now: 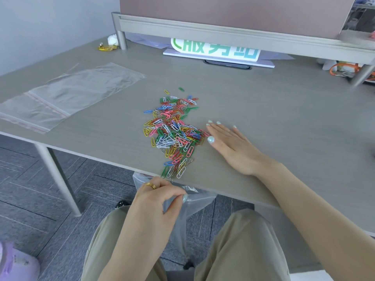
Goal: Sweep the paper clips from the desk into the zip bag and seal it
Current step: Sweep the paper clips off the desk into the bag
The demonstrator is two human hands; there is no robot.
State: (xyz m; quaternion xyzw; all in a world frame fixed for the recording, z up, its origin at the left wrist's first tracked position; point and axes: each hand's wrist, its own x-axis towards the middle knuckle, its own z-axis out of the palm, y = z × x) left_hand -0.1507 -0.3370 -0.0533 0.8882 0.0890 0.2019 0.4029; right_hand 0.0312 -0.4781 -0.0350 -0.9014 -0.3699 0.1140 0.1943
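Colourful paper clips (172,131) heaped near desk (263,94) edge

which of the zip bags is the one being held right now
The zip bag below the desk's near edge, pinched by the left hand. The spare bags lie flat and untouched at the desk's far left.

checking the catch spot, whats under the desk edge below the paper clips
A clear plastic zip bag hangs just under the grey desk edge, below the coloured paper clips, its top pinched by the left hand. The desk hides part of its mouth.
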